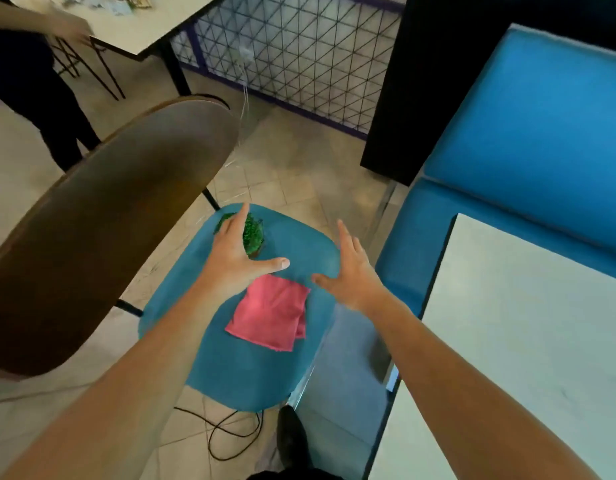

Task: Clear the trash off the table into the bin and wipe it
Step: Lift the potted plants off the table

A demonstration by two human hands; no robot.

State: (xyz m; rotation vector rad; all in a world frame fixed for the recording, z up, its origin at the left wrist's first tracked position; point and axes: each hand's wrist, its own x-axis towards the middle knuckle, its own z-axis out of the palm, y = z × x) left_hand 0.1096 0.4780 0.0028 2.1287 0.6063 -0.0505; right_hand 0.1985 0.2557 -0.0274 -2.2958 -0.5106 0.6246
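Chair back (pixel 102 230): brown, far left.
Seat (pixel 251 375): blue, bearing scrubber and cloth.
My left hand (pixel 235 251): fingers spread, holding nothing, over the green scrubber (pixel 253 233); I cannot tell whether it touches.
Cloth (pixel 270 311): pink, folded, mid-seat, between my hands.
My right hand (pixel 355 275): spread, holding nothing, near the seat's right edge.
Table (pixel 524 341): pale, far right.
Risk: a hasty grab could sweep cloth or scrubber off the seat.

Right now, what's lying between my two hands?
In the head view, only bare chair seat separates the left hand and right hand; the pink cloth lies just below that gap.
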